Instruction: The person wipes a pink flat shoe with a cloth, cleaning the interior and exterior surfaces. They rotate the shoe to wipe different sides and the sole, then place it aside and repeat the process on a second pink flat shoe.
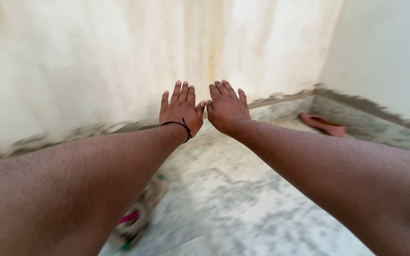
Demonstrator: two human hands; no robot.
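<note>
1. Left hand [180, 110] and right hand [226, 108] are held out flat, fingers spread, thumbs touching, grasping nothing.
2. Nearest thing: the wall [96, 61], just beyond.
3. Palms should be kept level, footing checked on the floor [243, 199].

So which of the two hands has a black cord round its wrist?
The left hand. A thin black cord loops round its wrist, while the right hand beside it has a bare wrist. Both are stretched out flat, fingers spread, holding nothing.
</note>
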